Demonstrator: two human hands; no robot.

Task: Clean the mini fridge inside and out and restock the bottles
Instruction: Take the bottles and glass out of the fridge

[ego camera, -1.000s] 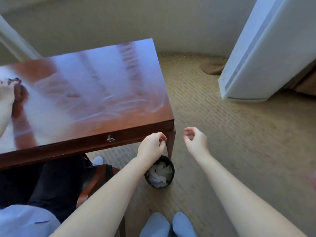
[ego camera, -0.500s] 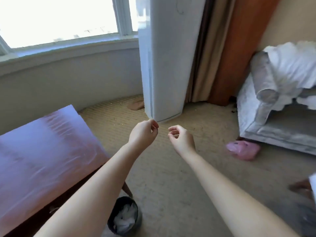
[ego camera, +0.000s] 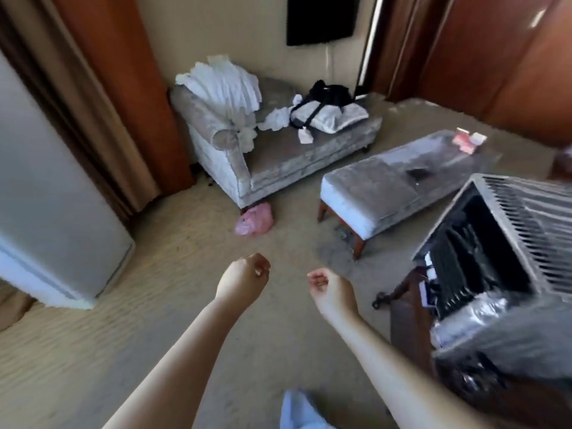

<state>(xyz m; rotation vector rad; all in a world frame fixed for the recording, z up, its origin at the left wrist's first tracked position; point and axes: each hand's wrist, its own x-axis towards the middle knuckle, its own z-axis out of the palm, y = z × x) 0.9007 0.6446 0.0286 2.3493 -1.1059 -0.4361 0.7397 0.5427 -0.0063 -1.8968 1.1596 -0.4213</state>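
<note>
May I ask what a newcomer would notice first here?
The left hand and right hand hover empty and loosely curled, centre foreground. Behind them, a grey chaise at the back bears heaped white linen and a black bag, with a pink bag on the carpet at its foot. At right sits a grey appliance with a wire grille, likely the mini fridge.

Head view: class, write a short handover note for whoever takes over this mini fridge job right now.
Left hand: fingers loosely curled, empty.
Right hand: the same, empty. Both are over the carpet, touching nothing.
Mini fridge: apparently the grilled box at far right. A plastic-wrapped pack, perhaps the bottles, lies against it; too blurred to be sure.
Done: cannot tell from here.
Left: no cloth or bottle in hand; likely wiping and restocking remain.
</note>
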